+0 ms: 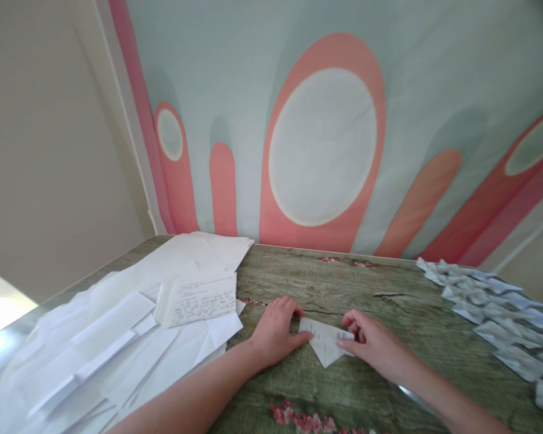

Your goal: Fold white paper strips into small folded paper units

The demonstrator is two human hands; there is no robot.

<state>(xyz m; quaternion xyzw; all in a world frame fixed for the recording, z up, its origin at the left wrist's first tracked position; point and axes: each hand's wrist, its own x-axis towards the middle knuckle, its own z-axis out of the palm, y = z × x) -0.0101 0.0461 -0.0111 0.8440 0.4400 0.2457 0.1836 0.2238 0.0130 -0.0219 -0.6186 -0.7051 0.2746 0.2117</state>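
A small sheet of folded paper [323, 341] with printed or written marks lies on the table between my hands. It has a straight upper edge and a point facing me. My left hand [278, 331] rests at its left side, thumb on the paper and curved fingers by the upper left corner, holding it there. At the right end, my right hand [366, 337] pinches the paper between thumb and bent fingers. The underside of the paper is hidden.
Loose and folded white sheets [131, 355] pile up at the left, with a handwritten sheet [201, 301] on top. Several folded paper pieces [493, 307] stand in rows along the right edge. A patterned wall covering [235, 72] rises behind the wood-look tabletop [289, 271].
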